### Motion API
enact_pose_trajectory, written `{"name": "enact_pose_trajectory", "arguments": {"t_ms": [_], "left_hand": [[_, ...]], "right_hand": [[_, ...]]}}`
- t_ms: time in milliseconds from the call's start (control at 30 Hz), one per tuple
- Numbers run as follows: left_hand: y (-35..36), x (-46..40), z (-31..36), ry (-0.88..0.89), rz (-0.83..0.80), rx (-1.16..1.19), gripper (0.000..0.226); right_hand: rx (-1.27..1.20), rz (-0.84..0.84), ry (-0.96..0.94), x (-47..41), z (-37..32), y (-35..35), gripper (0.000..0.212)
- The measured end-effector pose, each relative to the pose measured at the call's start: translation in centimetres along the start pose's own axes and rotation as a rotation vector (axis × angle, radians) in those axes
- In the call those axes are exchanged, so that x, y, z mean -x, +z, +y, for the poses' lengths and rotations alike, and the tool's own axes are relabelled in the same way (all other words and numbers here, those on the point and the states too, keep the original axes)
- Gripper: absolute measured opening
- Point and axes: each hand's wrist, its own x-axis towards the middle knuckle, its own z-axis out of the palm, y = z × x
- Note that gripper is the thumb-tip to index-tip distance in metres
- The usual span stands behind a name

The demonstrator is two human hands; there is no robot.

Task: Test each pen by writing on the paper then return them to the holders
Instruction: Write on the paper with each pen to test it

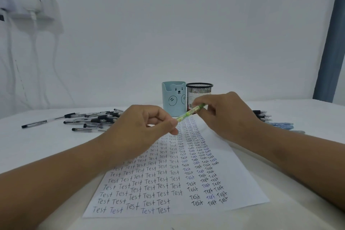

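you hold a green pen (190, 113) between both hands, above the far end of the paper (240, 190). your left hand (141, 127) pinches its near, lower end between thumb and curled fingers; your right hand (225, 112) pinches the far, upper end with its fingertips. the pen slants up from the left pinch to the right one. it looks as though you are pulling the cap off or pushing it back on, though which end carries the cap is too blurred to tell.

to do this well, keep both pinches firm and pull straight along the barrel, not across it, so the tip does not flick ink. if you are uncapping, write the next word in a free patch: the sheet below your grip is nearly filled with rows of "test", and bare space shows along the bottom edge and the right margin.

just beyond your right fingertips stand the two holders, a pale blue bear pen holder (173, 97) and a black mesh pen cup (199, 92), touching or nearly so. both look low on pens from here.

left of your left hand lies a loose pile of black-capped pens (93, 117); right of your right wrist lie more pens (261, 115), some blue. mind your forearms do not sweep them.
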Motion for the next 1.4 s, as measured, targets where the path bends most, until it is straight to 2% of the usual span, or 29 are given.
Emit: {"name": "enact_pose_trajectory", "arguments": {"t_ms": [67,133,167,233,300,367,400,500,733,867,1067,1400], "left_hand": [[-0.1,0.1,-0.3,-0.008,-0.065,-0.026,0.029],[-0.4,0.1,-0.8,0.001,-0.139,-0.143,0.035],[-0.4,0.1,-1.0,0.01,-0.189,-0.232,0.038],[-0.6,0.2,-1.3,0.032,-0.3,-0.362,0.043],[-0.6,0.1,-1.4,0.064,-0.368,-0.402,0.047],[-0.6,0.1,-1.4,0.083,-0.382,-0.418,0.048],[-0.5,0.0,-1.5,0.09,-0.381,-0.423,0.049],[-0.5,-0.1,-1.6,0.098,-0.38,-0.447,0.051],[-0.4,-0.3,-1.9,0.086,-0.38,-0.453,0.052],[-0.5,-0.4,-2.1,0.096,-0.383,-0.45,0.054],[-0.5,-0.2,-1.8,0.082,-0.381,-0.439,0.05],[-0.6,-0.3,-1.9,0.094,-0.385,-0.448,0.052]], "right_hand": [[0.039,-0.011,0.04,-0.1,-0.1,-0.4,0.017],[-0.018,-0.053,0.121,0.0,-0.4,-0.9,0.034],[-0.121,-0.059,0.182,0.1,-0.6,-1.1,0.039],[-0.489,-0.115,0.331,0.3,-1.1,-1.6,0.037],[-0.836,-0.284,0.429,0.5,-1.6,-2.1,0.03],[-0.964,-0.45,0.435,0.9,-1.8,-2.3,0.019],[-0.983,-0.497,0.425,1.1,-1.9,-2.2,0.02],[-0.946,-0.56,0.412,1.9,-1.8,-1.7,0.039],[-0.743,-0.589,0.274,2.5,-2.2,-1.6,0.054],[-0.612,-0.558,0.196,2.8,-2.3,-1.5,0.051],[-0.537,-0.598,0.152,2.7,-2.4,-1.5,0.039],[-0.542,-0.62,0.146,2.7,-2.3,-1.7,0.04]]}}
